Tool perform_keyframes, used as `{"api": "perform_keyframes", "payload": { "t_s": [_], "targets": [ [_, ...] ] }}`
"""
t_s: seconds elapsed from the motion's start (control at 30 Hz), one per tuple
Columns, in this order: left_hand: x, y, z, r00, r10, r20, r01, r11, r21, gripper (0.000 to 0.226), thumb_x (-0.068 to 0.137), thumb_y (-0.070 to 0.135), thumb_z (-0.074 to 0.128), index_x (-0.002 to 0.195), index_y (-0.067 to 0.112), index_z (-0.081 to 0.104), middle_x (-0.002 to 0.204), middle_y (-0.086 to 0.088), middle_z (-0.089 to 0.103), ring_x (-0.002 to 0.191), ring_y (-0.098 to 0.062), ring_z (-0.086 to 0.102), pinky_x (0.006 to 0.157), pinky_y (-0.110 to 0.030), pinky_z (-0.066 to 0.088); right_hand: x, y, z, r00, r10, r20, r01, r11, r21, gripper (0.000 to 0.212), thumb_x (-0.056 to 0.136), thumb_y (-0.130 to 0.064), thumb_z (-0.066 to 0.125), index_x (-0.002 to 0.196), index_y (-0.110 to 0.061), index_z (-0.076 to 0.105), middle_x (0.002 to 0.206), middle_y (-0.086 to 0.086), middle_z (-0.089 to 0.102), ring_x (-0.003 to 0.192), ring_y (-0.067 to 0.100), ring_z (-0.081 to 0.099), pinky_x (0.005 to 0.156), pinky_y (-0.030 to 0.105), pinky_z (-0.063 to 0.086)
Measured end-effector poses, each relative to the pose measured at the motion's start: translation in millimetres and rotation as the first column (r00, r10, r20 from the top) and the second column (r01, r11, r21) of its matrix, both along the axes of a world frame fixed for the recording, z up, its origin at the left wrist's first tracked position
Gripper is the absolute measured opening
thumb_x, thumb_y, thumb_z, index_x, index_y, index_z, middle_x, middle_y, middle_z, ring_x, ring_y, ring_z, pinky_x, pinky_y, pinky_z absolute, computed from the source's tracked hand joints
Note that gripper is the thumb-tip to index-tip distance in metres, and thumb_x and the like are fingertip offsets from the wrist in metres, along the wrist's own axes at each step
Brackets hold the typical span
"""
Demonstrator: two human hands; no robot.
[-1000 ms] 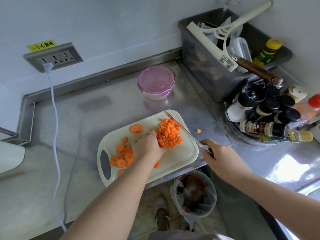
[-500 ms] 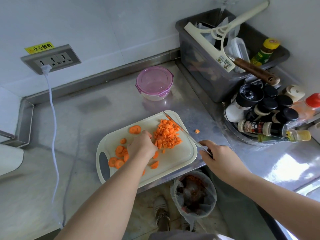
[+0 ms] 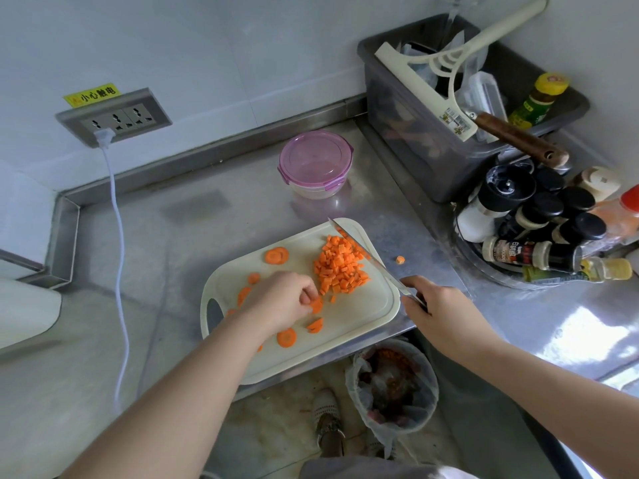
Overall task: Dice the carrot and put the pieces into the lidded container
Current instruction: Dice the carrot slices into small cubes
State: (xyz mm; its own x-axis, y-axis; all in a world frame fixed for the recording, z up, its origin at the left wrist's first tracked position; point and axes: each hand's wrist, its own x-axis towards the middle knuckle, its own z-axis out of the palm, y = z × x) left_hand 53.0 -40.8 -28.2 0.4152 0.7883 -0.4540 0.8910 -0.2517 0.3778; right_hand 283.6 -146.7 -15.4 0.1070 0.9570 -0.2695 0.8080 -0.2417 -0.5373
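A white cutting board [image 3: 363, 309] lies on the steel counter. A heap of diced carrot [image 3: 340, 266] sits at its far right, with several carrot slices [image 3: 276, 255] spread over the left and middle. My left hand [image 3: 281, 300] pinches a carrot slice [image 3: 316, 305] near the board's centre. My right hand [image 3: 439, 314] grips the handle of a knife [image 3: 363, 252], whose blade lies along the right side of the dice heap. The round container with a pink lid [image 3: 315, 162] stands closed behind the board. One carrot bit [image 3: 400, 260] lies on the counter right of the board.
A grey bin [image 3: 415, 133] with a squeegee and bottles stands at the back right, beside a rack of spice bottles [image 3: 539, 229]. A white cord [image 3: 119, 236] hangs from the wall socket at left. A lined waste bin [image 3: 394, 385] stands on the floor below the counter edge.
My left hand drew back from the dice heap toward the board's centre and now pinches a slice. The knife and right hand stayed nearly still.
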Motion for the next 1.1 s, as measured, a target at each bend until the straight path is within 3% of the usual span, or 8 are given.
{"api": "perform_keyframes", "payload": {
  "t_s": [0.1, 0.2, 0.3, 0.43, 0.53, 0.73, 1.0, 1.1],
  "targets": [
    [-3.4, -16.3, 0.9, 0.991, -0.093, -0.097, 0.092, 0.996, -0.006, 0.011, 0.084, 0.02, 0.064, 0.088, 0.029, 0.059, 0.086, 0.012, 0.065, 0.085, -0.01, 0.063, 0.074, -0.027, 0.051, -2.9, 1.0, -0.2, 1.0, 0.009, -0.012, -0.009, 1.0, -0.003, 0.032, 0.099, -0.028, 0.045, 0.13, -0.022, 0.052, 0.067, -0.005, 0.061, 0.058, 0.016, 0.059, 0.053, 0.03, 0.046],
    [-5.2, -21.6, -0.5, 0.98, -0.127, -0.153, 0.135, 0.99, 0.038, 0.003, 0.087, 0.028, 0.063, 0.089, 0.029, 0.063, 0.094, 0.01, 0.067, 0.089, -0.013, 0.063, 0.072, -0.028, 0.05, -4.4, 2.2, -0.4, 1.0, 0.013, -0.007, -0.013, 1.0, 0.0, 0.032, 0.099, -0.028, 0.045, 0.13, -0.021, 0.053, 0.061, -0.012, 0.052, 0.055, 0.011, 0.055, 0.049, 0.022, 0.038],
    [-6.6, -17.8, 0.5, 0.988, -0.087, -0.127, 0.095, 0.994, 0.061, 0.007, 0.088, 0.031, 0.062, 0.093, 0.03, 0.067, 0.099, 0.011, 0.065, 0.091, -0.012, 0.062, 0.074, -0.028, 0.049, -5.2, 2.9, 0.5, 1.0, 0.016, 0.002, -0.016, 1.0, 0.002, 0.033, 0.099, -0.028, 0.045, 0.13, -0.021, 0.053, 0.061, -0.013, 0.05, 0.055, 0.009, 0.053, 0.047, 0.021, 0.036],
    [2.1, -3.4, 1.2, 0.996, -0.046, -0.075, 0.061, 0.978, 0.201, 0.015, 0.088, 0.03, 0.061, 0.102, 0.028, 0.066, 0.108, 0.007, 0.058, 0.101, -0.017, 0.058, 0.082, -0.033, 0.048, -3.6, 1.6, 1.2, 1.0, 0.009, 0.001, -0.009, 1.0, -0.005, 0.032, 0.099, -0.028, 0.045, 0.129, -0.021, 0.053, 0.064, -0.009, 0.055, 0.057, 0.016, 0.058, 0.051, 0.028, 0.042],
    [16.7, -0.3, 1.5, 0.977, -0.116, -0.179, 0.151, 0.969, 0.197, 0.029, 0.086, 0.039, 0.061, 0.113, 0.031, 0.063, 0.118, 0.006, 0.054, 0.113, -0.018, 0.052, 0.089, -0.032, 0.042, -1.9, -0.6, 0.8, 1.0, 0.004, -0.001, -0.004, 1.0, 0.0, 0.032, 0.098, -0.028, 0.044, 0.129, -0.022, 0.053, 0.064, -0.005, 0.058, 0.055, 0.018, 0.058, 0.05, 0.029, 0.042],
    [30.8, -0.3, -4.0, 0.916, -0.102, -0.387, 0.187, 0.964, 0.189, 0.042, 0.08, 0.041, 0.063, 0.118, 0.024, 0.059, 0.123, -0.001, 0.05, 0.121, -0.025, 0.046, 0.098, -0.035, 0.037, 0.6, -2.9, 0.2, 1.0, -0.016, 0.0, 0.016, 1.0, 0.005, 0.03, 0.099, -0.029, 0.045, 0.127, -0.022, 0.054, 0.059, -0.002, 0.055, 0.055, 0.019, 0.056, 0.053, 0.033, 0.044],
    [34.4, -8.0, -15.3, 0.945, -0.035, -0.326, 0.124, 0.959, 0.254, 0.03, 0.084, 0.038, 0.061, 0.11, 0.023, 0.063, 0.12, -0.002, 0.052, 0.117, -0.024, 0.047, 0.098, -0.035, 0.039, -0.1, -2.5, 0.4, 1.0, -0.008, 0.0, 0.008, 1.0, -0.004, 0.031, 0.098, -0.028, 0.044, 0.127, -0.022, 0.054, 0.06, 0.002, 0.058, 0.056, 0.022, 0.058, 0.05, 0.031, 0.041],
    [32.9, -7.8, -13.7, 0.971, -0.019, -0.237, 0.08, 0.966, 0.247, 0.024, 0.084, 0.034, 0.061, 0.106, 0.023, 0.065, 0.116, -0.001, 0.052, 0.113, -0.023, 0.05, 0.094, -0.033, 0.04, -0.8, -2.2, 0.3, 1.0, -0.003, 0.004, 0.003, 1.0, -0.007, 0.031, 0.098, -0.029, 0.044, 0.127, -0.023, 0.053, 0.06, 0.0, 0.058, 0.057, 0.021, 0.058, 0.051, 0.031, 0.042]
  ]
}}
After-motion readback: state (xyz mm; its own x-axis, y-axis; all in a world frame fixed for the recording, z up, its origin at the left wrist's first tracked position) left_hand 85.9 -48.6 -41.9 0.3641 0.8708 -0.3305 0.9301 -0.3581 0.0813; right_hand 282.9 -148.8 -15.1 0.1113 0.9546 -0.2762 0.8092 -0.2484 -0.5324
